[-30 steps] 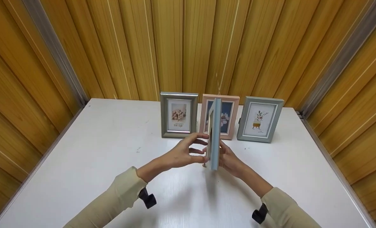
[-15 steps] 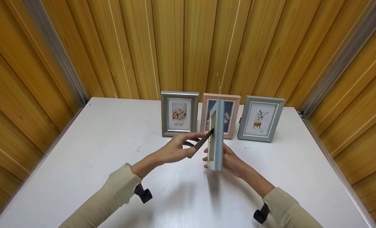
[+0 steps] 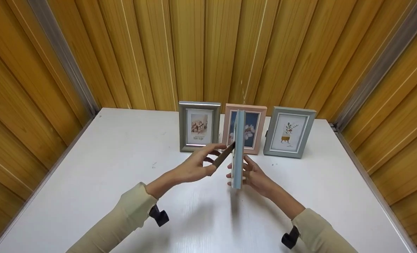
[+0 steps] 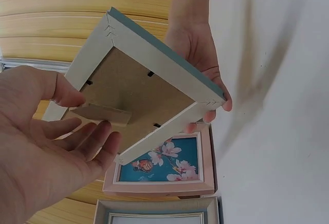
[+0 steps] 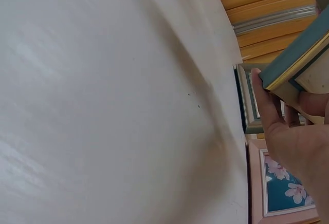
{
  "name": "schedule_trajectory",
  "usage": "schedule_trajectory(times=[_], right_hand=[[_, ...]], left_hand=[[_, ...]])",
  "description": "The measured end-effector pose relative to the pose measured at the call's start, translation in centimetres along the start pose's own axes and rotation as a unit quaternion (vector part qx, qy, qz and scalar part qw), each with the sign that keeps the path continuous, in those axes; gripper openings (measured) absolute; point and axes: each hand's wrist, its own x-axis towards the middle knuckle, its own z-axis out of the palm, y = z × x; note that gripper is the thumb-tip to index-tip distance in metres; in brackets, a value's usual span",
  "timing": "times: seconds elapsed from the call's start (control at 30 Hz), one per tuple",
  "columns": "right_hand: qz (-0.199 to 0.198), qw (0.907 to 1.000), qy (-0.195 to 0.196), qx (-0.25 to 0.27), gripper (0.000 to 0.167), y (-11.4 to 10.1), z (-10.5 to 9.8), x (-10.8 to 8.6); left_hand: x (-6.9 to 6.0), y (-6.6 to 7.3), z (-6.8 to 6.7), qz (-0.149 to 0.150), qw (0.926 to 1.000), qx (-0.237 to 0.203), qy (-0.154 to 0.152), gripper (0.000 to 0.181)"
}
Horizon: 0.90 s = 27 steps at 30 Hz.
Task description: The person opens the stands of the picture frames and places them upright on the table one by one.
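Observation:
A light-blue picture frame (image 3: pixel 240 151) stands edge-on in mid-air above the table in the head view. My right hand (image 3: pixel 258 178) grips it from the right, fingertips wrapping past its lower edge. The frame's back, a brown board (image 4: pixel 149 93) with white borders, faces my left hand (image 3: pixel 193 168). That hand pinches the frame's brown easel stand (image 4: pixel 103 114), which juts out from the board at an angle. In the right wrist view, the frame's blue corner (image 5: pixel 293 54) lies against my right hand's fingers; most of its picture side is out of view.
Behind stand three upright frames on the white table (image 3: pixel 131 151): an olive-grey frame (image 3: pixel 182 128), a pink frame (image 3: pixel 262 130) and a grey-green frame (image 3: pixel 307 135). Wood-look panels (image 3: pixel 187 49) wall the back and sides. Each wrist wears a black mount (image 3: pixel 161 216).
The easel stand has swung out from the frame's back, pinched in my left hand, which has shifted slightly left. The frame turned a little and came back edge-on. My right hand kept its grip.

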Motion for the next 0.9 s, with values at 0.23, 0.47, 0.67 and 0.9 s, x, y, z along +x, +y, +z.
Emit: schedule_trajectory(times=[0.23, 0.47, 0.67, 0.9], right_hand=[[-0.007, 0.9998, 0.012, 0.015, 0.087, 0.2, 0.15, 0.18], [-0.006, 0.9992, 0.036, -0.014, 0.073, 0.5, -0.15, 0.14], [-0.024, 0.9978, 0.057, -0.023, 0.07, 0.62, 0.03, 0.39], [-0.044, 0.9936, 0.101, -0.024, 0.067, 0.5, 0.46, 0.63]], left_hand=[[0.08, -0.11, 0.11, 0.045, 0.9981, -0.009, 0.04, 0.065], [0.12, 0.04, 0.01, 0.059, 0.9943, -0.024, 0.085, 0.05], [-0.04, -0.23, -0.02, 0.059, 0.9924, -0.026, 0.105, 0.049], [-0.62, -0.73, -0.15, 0.012, 0.9861, -0.044, 0.16, 0.052]])
